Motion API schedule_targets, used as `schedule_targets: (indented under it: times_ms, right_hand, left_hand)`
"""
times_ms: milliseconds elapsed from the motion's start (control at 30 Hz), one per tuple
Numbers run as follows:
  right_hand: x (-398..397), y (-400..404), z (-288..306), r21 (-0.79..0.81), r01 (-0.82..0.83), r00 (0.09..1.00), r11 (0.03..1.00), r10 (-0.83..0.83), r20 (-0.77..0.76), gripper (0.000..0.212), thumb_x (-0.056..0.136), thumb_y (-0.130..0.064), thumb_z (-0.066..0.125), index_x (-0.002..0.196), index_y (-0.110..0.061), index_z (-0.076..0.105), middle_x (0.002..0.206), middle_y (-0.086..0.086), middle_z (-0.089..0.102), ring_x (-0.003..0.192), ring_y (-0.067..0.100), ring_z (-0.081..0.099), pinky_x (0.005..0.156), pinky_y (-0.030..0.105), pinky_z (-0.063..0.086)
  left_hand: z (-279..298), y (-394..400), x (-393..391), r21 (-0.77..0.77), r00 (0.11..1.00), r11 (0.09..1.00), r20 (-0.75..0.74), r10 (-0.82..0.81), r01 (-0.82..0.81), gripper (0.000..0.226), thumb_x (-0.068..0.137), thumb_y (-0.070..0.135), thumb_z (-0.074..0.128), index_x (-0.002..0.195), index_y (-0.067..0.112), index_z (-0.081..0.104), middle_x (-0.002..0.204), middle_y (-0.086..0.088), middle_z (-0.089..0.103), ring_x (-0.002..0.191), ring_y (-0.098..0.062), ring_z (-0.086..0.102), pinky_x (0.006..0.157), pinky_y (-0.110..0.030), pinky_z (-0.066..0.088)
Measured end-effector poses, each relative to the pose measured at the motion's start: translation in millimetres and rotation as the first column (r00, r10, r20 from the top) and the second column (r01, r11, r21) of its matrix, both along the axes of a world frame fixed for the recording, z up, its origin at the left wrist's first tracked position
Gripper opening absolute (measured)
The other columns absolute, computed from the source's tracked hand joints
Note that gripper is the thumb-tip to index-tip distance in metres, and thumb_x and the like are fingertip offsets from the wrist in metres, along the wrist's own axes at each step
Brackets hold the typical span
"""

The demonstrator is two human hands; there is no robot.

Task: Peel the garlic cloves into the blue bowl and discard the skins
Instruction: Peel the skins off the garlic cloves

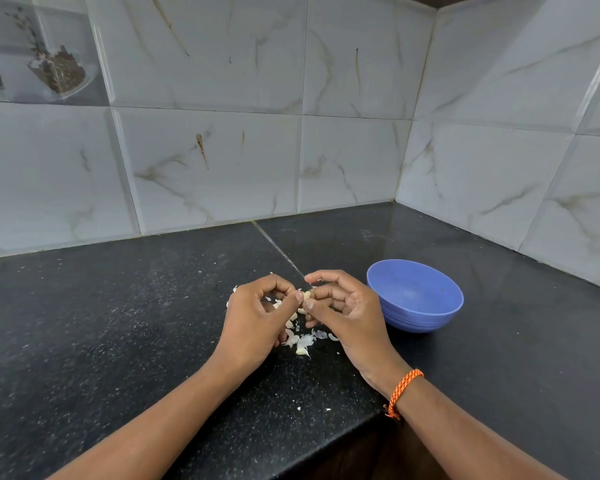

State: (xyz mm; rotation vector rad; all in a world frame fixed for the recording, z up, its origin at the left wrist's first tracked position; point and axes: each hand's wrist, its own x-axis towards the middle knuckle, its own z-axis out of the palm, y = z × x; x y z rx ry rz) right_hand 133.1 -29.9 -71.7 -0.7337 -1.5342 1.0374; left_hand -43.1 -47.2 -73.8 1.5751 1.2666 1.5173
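A black speckled granite counter [118, 323] runs into a corner of grey marble-look wall tiles [361, 161]. On it, to the right, stands the blue bowl [415, 300], nothing visible inside. Just left of the bowl, the left hand [257, 320] and right hand [343, 313] meet above the counter, both pinching one garlic clove [307, 295] between fingertips. Loose garlic cloves and skins [302, 342] lie scattered beneath them. An orange braided thread [403, 393] circles the right wrist.
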Motion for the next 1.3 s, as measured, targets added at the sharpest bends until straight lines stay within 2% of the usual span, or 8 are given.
schedule_targets:
  times_ms: [167, 267, 433, 567, 633, 800, 967, 1300]
  right_hand:
    - [0.0, 0.4, -1.7, 0.014, 0.058, 0.997, 0.998, -0.059, 0.041, 0.025, 0.096, -0.007, 0.077, 0.119, -0.017, 0.077, 0.094, 0.008, 0.080, 0.079, 0.027, 0.075, 0.071, 0.040, 0.065]
    - [0.3, 1.3, -2.5, 0.022, 0.091, 0.994, 0.996, -0.092, 0.060, 0.023, 0.096, -0.008, 0.077, 0.117, -0.019, 0.077, 0.093, 0.006, 0.080, 0.075, 0.023, 0.074, 0.067, 0.040, 0.064]
    - [-0.1, 1.6, -3.4, 0.039, 0.123, 0.987, 0.992, -0.127, 0.097, 0.022, 0.097, -0.005, 0.075, 0.115, -0.018, 0.072, 0.092, 0.004, 0.080, 0.071, 0.019, 0.073, 0.062, 0.038, 0.062]
    - [-2.1, -0.9, -1.8, 0.053, 0.128, 0.983, 0.990, -0.134, 0.123, 0.022, 0.095, -0.018, 0.082, 0.113, -0.019, 0.070, 0.089, 0.003, 0.080, 0.068, 0.018, 0.072, 0.059, 0.033, 0.060]
    - [-2.8, -2.3, -0.8, 0.064, 0.128, 0.981, 0.990, -0.136, 0.139, 0.022, 0.094, -0.021, 0.081, 0.112, -0.019, 0.068, 0.089, 0.001, 0.080, 0.066, 0.017, 0.071, 0.059, 0.032, 0.060]
    - [-2.4, -3.2, 0.1, 0.090, 0.137, 0.972, 0.987, -0.151, 0.177, 0.022, 0.095, -0.023, 0.081, 0.111, -0.021, 0.065, 0.089, 0.000, 0.080, 0.064, 0.023, 0.071, 0.063, 0.048, 0.064]
    - [-1.0, -2.4, 0.0, 0.081, 0.127, 0.974, 0.989, -0.139, 0.176, 0.026, 0.095, -0.019, 0.081, 0.115, -0.023, 0.064, 0.089, 0.001, 0.080, 0.062, 0.017, 0.069, 0.062, 0.042, 0.064]
    - [0.4, -0.5, -1.3, 0.059, 0.093, 0.984, 0.994, -0.101, 0.149, 0.029, 0.096, -0.018, 0.080, 0.119, -0.023, 0.064, 0.090, 0.003, 0.080, 0.059, 0.014, 0.065, 0.060, 0.032, 0.057]
  left_hand:
    - [0.0, -1.9, -1.8, 0.033, 0.996, 0.998, -0.072, 0.050, -0.048, 0.014, 0.100, 0.020, 0.076, 0.086, 0.021, 0.072, 0.067, 0.003, 0.067, 0.047, -0.022, 0.063, 0.046, -0.028, 0.049]
    - [1.5, -1.5, -2.2, 0.068, 0.993, 0.995, -0.082, 0.081, -0.076, 0.013, 0.096, 0.023, 0.080, 0.086, 0.029, 0.073, 0.088, 0.004, 0.069, 0.055, -0.028, 0.067, 0.047, -0.026, 0.048]
    - [-0.5, 0.9, -4.6, 0.085, 0.990, 0.994, -0.123, 0.074, -0.064, 0.029, 0.089, 0.026, 0.088, 0.109, 0.041, 0.072, 0.099, 0.009, 0.068, 0.060, -0.037, 0.067, 0.054, -0.051, 0.057]
    - [1.7, -0.9, -4.1, 0.097, 0.995, 0.995, -0.093, 0.038, -0.029, 0.021, 0.094, 0.021, 0.084, 0.111, 0.035, 0.083, 0.107, 0.012, 0.077, 0.061, -0.023, 0.073, 0.057, -0.039, 0.060]
    - [2.1, -1.0, -4.0, 0.090, 0.996, 0.996, -0.088, 0.025, -0.017, 0.012, 0.095, 0.021, 0.083, 0.103, 0.029, 0.086, 0.105, 0.012, 0.078, 0.060, -0.021, 0.073, 0.057, -0.033, 0.058]
    - [3.5, -1.9, -3.8, 0.084, 0.993, 0.996, -0.106, 0.047, -0.038, 0.003, 0.093, 0.023, 0.085, 0.093, 0.026, 0.085, 0.095, 0.011, 0.081, 0.058, -0.020, 0.075, 0.058, -0.041, 0.061]
    - [4.5, -3.1, -2.4, 0.068, 0.997, 0.997, -0.066, 0.049, -0.045, 0.005, 0.095, 0.019, 0.083, 0.093, 0.023, 0.085, 0.084, 0.006, 0.082, 0.059, -0.021, 0.076, 0.059, -0.045, 0.064]
    - [1.3, 1.2, -3.1, 0.045, 0.997, 0.999, -0.080, 0.007, -0.003, 0.012, 0.101, 0.014, 0.076, 0.096, 0.023, 0.082, 0.086, 0.002, 0.080, 0.060, -0.023, 0.073, 0.060, -0.042, 0.063]
